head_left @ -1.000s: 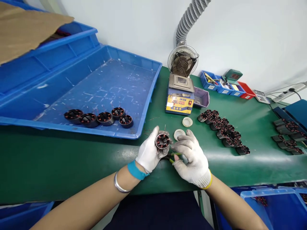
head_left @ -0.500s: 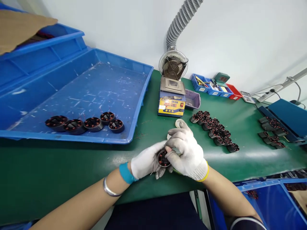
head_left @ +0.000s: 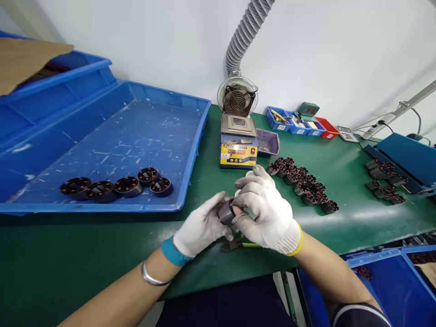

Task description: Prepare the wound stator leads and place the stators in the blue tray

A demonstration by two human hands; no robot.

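Cylindrical part (head_left: 225, 214): we find it held above the green bench (head_left: 112, 263), near the front edge, between the two hands. The bench spans most of our view. On its left side stands a large blue tray (head_left: 153, 131), its front right corner near the left hand; five dark rings (head_left: 127, 185) stand in it along the front. Beyond the hands, near the wall, we record a yellow-and-blue unit (head_left: 238, 152) with a lit readout; to the right of the right hand, similar pieces (head_left: 301, 184) stand in close rows.

The left hand (head_left: 206, 222), in a white glove, is curled around the cylindrical part from the left. The right hand (head_left: 264, 209), also gloved, meets it from the right, fingers bent, thumb and forefinger drawn in at that end. We cannot tell whether they pinch the rim or merely rest against it. Pliers (head_left: 233, 245) lie on the bench just below the hands, toward the wearer.

On the governing relation: the cylindrical part lies right of the left palm and left of the right fingertips, both hands touching it. We judge its axis to be tilted, one end turned toward the right hand; fingers cover that end, so its exact direction is undetermined.
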